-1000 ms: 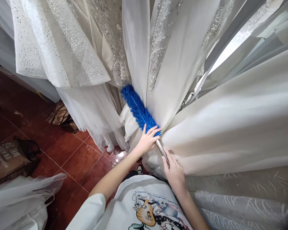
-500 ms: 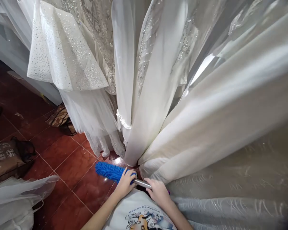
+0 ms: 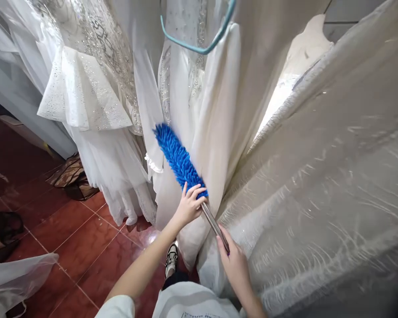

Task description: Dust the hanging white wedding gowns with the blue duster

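A blue fluffy duster [image 3: 177, 154] with a metal handle [image 3: 212, 221] slants up and to the left in front of the hanging white dresses. My right hand [image 3: 234, 260] is closed around the lower end of that handle. Higher up, my left hand [image 3: 190, 205] grips the base of the blue head, its fingers curled over the strands. The duster's tip is in front of a white dress panel [image 3: 147, 88] and looks close to the fabric; whether it touches cannot be told.
A beaded white dress [image 3: 86, 92] hangs at left, sheer fabric [image 3: 318, 190] at right. A light blue curved strip [image 3: 199, 49] crosses the top. Brown bags [image 3: 74, 176] and white tulle [image 3: 20, 278] lie on the red tiled floor [image 3: 82, 234]. My shoe [image 3: 171, 258] shows below.
The duster has swung from low and nearly level to a raised slant against the dresses. Both hands have moved forward with it. The view has shifted, bringing in the light blue strip and my shoe.
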Tool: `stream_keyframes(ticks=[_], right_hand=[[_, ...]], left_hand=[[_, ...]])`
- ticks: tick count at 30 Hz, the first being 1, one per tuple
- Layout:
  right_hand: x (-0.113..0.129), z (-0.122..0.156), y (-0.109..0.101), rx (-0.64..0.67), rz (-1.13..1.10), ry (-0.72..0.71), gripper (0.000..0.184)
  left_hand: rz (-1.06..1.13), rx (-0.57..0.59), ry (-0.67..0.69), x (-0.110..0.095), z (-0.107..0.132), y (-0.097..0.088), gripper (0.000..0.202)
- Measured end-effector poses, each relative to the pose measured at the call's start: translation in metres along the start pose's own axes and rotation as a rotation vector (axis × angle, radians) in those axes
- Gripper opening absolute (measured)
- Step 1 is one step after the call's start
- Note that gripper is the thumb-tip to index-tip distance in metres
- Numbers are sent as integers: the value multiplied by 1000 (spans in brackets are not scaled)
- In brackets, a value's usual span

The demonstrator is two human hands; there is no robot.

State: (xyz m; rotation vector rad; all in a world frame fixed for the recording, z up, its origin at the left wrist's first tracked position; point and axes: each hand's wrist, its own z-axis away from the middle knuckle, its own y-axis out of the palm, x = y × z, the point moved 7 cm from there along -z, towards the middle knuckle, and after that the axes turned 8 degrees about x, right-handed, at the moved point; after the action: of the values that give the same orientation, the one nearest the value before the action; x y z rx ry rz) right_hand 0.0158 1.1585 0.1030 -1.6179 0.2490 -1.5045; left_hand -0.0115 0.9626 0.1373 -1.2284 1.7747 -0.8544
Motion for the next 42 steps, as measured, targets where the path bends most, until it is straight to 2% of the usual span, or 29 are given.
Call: stream_keyframes(ticks=[3,5,7,10,12,13,15,17,19,22,24,25,26,27,29,31,34,36,39,42], right_hand=[[-46,21,22,179,33,139,52],[-70,40,44,332,94,220,53],[-84,60,64,455,159,246,53],[-85,82,88,609,226,185,46],[-77,87,91,666,218,145,41],[-70,87,88,666,200,126,40],[-53,79,72,608,175,97,41],[-33,69,50,508,140,50,38],[-15,61,24,358,23,6,34],[-3,61,-23,-2,-234,-25,38],[-8,67,-46,-233,-340,-1,41],[-13,70,-51,-298,-345,32,43],[-20,72,-50,-317,-325,77,45],[-29,72,-44,-295,-286,127,47],[-48,71,-21,-160,-174,211,51],[-68,73,12,2,-74,252,53],[-88,87,62,205,47,281,49],[-91,98,88,313,167,304,41],[-82,108,110,430,349,312,27],[-67,104,111,471,349,250,24]], left_hand=[[233,250,-127,-9,39,74,14],[352,402,-224,-17,82,118,13],[417,539,-317,-28,134,153,13],[509,691,-396,-46,213,184,21],[555,710,-457,-49,252,183,25],[562,697,-469,-49,263,175,27],[496,643,-467,-42,266,144,29],[327,554,-414,-33,243,95,26],[135,409,-261,-31,197,35,16],[-76,142,-17,-43,117,-45,9],[-153,25,152,-59,71,-73,4],[-170,11,209,-65,51,-75,3],[-168,50,249,-69,35,-68,5],[-146,125,268,-71,22,-54,7],[-43,370,238,-66,13,-7,12],[83,611,159,-56,28,48,15],[168,815,56,-45,84,116,16],[194,943,-35,-41,136,146,28],[230,1081,-169,-42,212,168,44],[331,1066,-286,-46,261,169,39]])
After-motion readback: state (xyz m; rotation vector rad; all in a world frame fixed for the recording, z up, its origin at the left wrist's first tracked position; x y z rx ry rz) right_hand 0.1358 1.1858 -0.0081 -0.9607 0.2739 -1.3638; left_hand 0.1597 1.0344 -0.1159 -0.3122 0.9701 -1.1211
